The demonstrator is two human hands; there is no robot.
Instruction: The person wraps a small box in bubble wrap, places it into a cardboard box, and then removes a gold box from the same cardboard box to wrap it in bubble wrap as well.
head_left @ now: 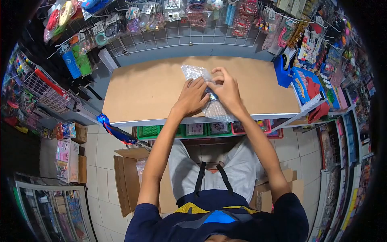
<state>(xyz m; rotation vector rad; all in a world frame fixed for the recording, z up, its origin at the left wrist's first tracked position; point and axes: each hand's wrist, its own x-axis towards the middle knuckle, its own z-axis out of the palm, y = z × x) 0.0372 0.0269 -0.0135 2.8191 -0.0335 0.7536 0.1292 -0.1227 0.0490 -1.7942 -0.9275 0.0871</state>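
- The bubble wrap [219, 111] lies at the middle of the bench [145, 90]: its far end comes near the back edge, and its near end hangs over the front edge.
- The left hand [193, 96] rests palm down on the wrap, its fingers close together and slightly bent, pressing rather than gripping.
- The right hand [226, 89] is just beside it, on the side toward the bench's right edge, with thumb and forefinger bent narrowly toward each other at the wrap; whether they pinch it, I cannot tell.
- Between the 2 hands a bluish patch shows at the wrap, mostly hidden; what it is cannot be made out.
- At the bench's back right corner stands a blue holder [283, 73] with a roll of tape [286, 61].
- Beyond the right edge sits a blue printed box [299, 82].
- Below the front edge are green baskets [149, 132].
- At the front left corner hangs a blue and red bundle [117, 131].
- Behind the back edge, packaged goods hang on a wire grid [169, 38].
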